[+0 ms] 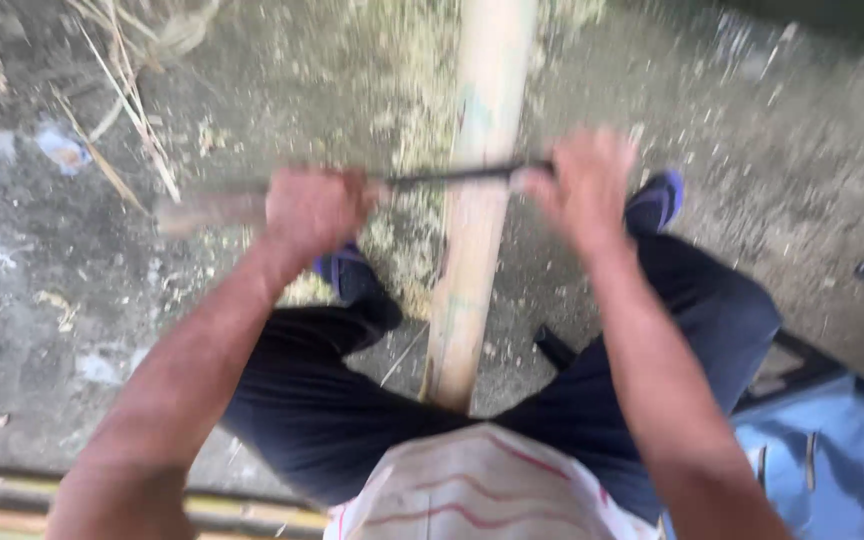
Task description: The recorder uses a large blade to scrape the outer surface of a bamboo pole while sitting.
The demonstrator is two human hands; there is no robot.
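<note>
Right, near to far, and the whole view is smeared with motion blur:

Shirt (472, 490): white with thin red stripes, at the bottom edge, closest to the camera.

Stool (832, 440): blue seat with dark frame, under the person at lower right.

Canes (242, 510): yellow-green lengths lying flat along the bottom left edge.

Legs (322, 400): dark trousers, knees spread wide, one to each side of the pole.

Pole (477, 200): pale bamboo, running from between the thighs up and out of the top of the view, leaning slightly right; its near end sits at the crotch of the trousers.

Left hand (314, 212): fist closed around the blade's wooden handle, left of the pole, knuckles up.

Right hand (584, 185): just right of the pole, fingers curled over the blade's far end; too blurred to tell how tightly they grip.

Blade (452, 178): thin, dark, lying crosswise on the pole's upper face, spanning from one hand to the other, with a brownish handle end sticking out past the left fist.

Sandals (657, 198): blue, one beyond each hand, the left one partly hidden below the left wrist.

Shavings (407, 120): pale yellow-green litter heaped on the ground left of the pole.

Ground (72, 300): grey packed earth, with dry stalks lying at upper left.
</note>
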